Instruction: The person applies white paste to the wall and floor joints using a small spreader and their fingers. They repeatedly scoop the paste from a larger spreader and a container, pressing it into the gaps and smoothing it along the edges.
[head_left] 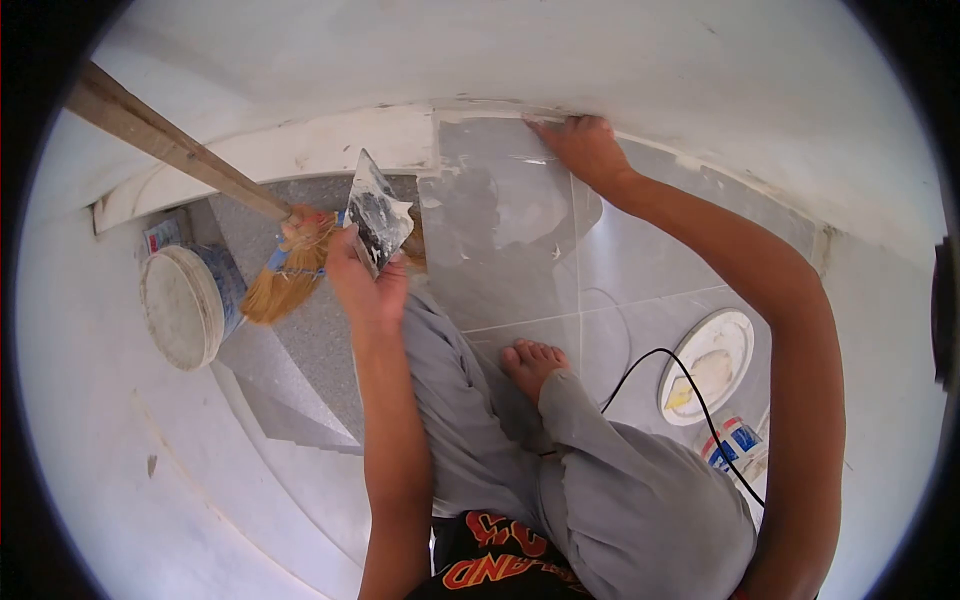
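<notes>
My left hand [367,285] is closed on a flat metal scraper [378,215] smeared with white paste, held up above the steps. At the foot of the white wall, my right hand [588,150] touches the seam where the grey floor tile [500,200] meets the wall. One finger of it reaches left along the edge, the others are curled, and whether anything is between them is too small to tell. Wet-looking patches mark the tile below it.
A straw broom [290,285] leans beside my left hand, near a white bucket [182,308] on the left. At the right are a white lid [708,367] with paste, a labelled tub [738,445] and a black cable [690,380]. My bare foot rests on the tiles.
</notes>
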